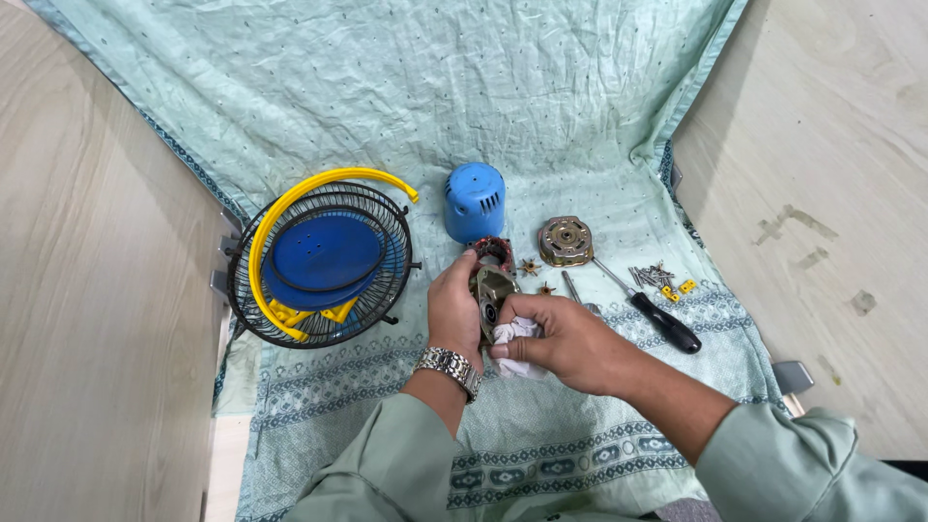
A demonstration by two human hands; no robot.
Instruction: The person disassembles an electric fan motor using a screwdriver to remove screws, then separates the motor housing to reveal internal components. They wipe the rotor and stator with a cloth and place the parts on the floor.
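Head view, left hand (452, 311) gripping upright motor (491, 290), right hand (561, 340) pinching white cloth (514, 340), probably touching it.

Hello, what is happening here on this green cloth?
A person is handling a small fan motor part. The left hand holds the brownish metal piece, and the right hand presses a white crumpled cloth against it. On the pale green cloth lie a black wire fan guard with blue blades, a blue plastic motor cover, another round metal motor plate, a black-handled screwdriver and some screws.
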